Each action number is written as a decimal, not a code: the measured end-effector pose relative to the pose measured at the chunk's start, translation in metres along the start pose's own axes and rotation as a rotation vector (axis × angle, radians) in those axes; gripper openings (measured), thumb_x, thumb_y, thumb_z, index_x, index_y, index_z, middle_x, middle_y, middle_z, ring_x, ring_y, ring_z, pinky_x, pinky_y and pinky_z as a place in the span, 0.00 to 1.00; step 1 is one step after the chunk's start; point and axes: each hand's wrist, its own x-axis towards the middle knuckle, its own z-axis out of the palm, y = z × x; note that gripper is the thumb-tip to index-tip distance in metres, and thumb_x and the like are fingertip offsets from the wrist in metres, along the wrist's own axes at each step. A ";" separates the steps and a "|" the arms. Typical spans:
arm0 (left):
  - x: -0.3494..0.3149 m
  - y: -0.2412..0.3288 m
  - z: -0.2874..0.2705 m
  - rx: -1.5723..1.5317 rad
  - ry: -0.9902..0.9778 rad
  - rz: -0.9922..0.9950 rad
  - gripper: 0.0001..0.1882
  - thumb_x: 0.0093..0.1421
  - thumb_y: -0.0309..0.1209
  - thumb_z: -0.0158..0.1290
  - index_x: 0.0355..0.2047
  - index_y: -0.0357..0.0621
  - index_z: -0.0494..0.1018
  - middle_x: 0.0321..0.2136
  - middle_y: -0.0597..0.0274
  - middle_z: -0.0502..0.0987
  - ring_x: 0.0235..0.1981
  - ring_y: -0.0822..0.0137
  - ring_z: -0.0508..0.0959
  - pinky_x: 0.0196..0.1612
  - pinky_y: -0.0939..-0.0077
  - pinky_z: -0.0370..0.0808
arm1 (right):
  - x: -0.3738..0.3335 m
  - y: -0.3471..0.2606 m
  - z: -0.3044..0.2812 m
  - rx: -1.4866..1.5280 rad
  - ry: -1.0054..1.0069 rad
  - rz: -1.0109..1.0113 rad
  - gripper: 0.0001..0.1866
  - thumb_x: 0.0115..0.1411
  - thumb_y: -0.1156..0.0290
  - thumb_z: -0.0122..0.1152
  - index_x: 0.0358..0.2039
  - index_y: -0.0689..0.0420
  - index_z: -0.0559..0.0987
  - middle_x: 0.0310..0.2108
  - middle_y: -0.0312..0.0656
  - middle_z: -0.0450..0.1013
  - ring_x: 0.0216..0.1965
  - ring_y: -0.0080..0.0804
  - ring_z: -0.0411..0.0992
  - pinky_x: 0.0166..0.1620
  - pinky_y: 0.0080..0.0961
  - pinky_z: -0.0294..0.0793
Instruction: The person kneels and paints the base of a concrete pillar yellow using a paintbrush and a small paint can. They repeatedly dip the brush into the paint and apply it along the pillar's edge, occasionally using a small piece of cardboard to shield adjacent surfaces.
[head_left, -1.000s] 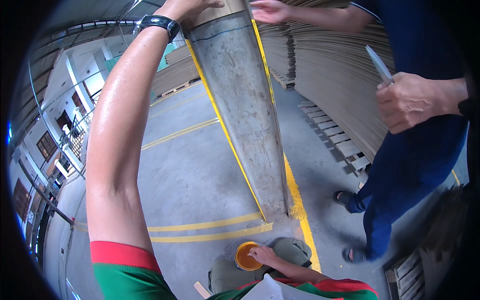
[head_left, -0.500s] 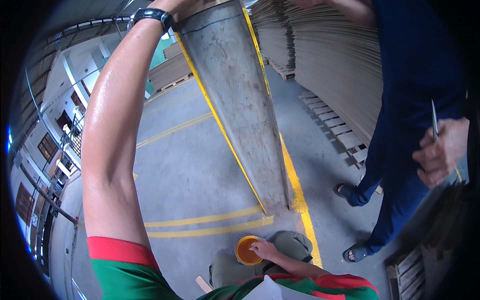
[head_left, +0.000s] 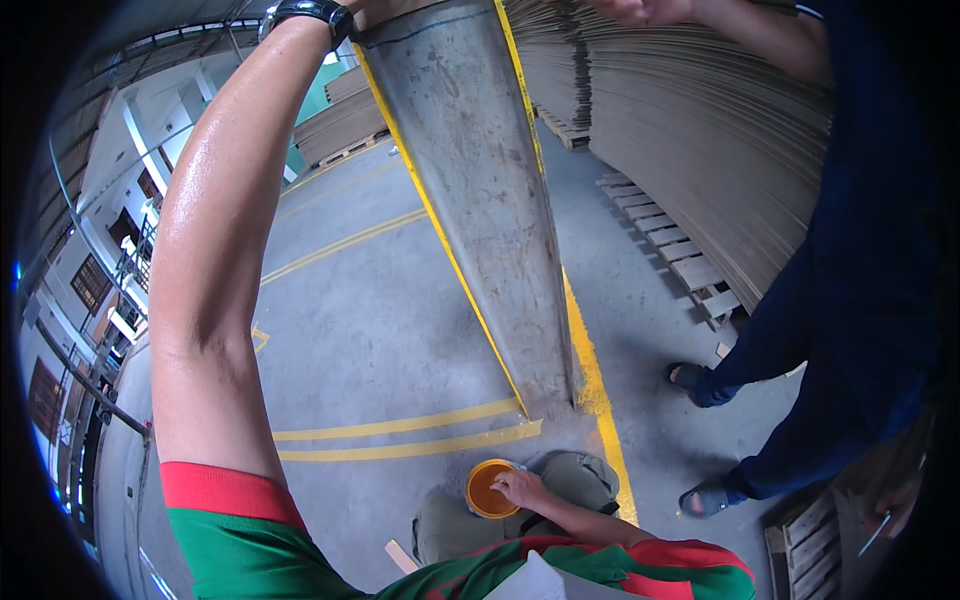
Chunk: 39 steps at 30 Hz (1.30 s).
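My left arm reaches up to the top edge, with a dark watch (head_left: 305, 18) on the wrist. My left hand (head_left: 376, 14) is at the upper part of a grey post (head_left: 480, 200) with yellow edges; its fingers are cut off from view. Low in front of me, an orange-yellow bucket (head_left: 486, 510) sits by my knees. My right hand (head_left: 522, 489) is closed over the bucket's right rim, fingertips on the inner side. The bucket's inside looks orange; how full it is I cannot tell.
At right stands a co-worker in dark blue trousers (head_left: 790, 400) and sandals, a thin pointed tool (head_left: 874, 535) in one lowered hand. Another hand (head_left: 640, 10) shows at the top. Tall cardboard stacks (head_left: 700, 160) and a wooden pallet (head_left: 672, 245) stand behind. Yellow lines (head_left: 410, 437) mark the floor.
The co-worker's hand with the thin tool has dropped to the lower right. Their other arm shows more at the top. My hands keep nearly the same places.
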 end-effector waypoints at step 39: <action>0.006 0.016 -0.047 0.039 -0.309 -0.023 0.31 0.51 0.39 0.72 0.53 0.36 0.77 0.42 0.40 0.83 0.45 0.47 0.83 0.48 0.57 0.80 | 0.000 0.007 0.001 -0.037 0.025 -0.011 0.14 0.64 0.53 0.63 0.39 0.49 0.85 0.35 0.45 0.82 0.40 0.51 0.80 0.44 0.47 0.80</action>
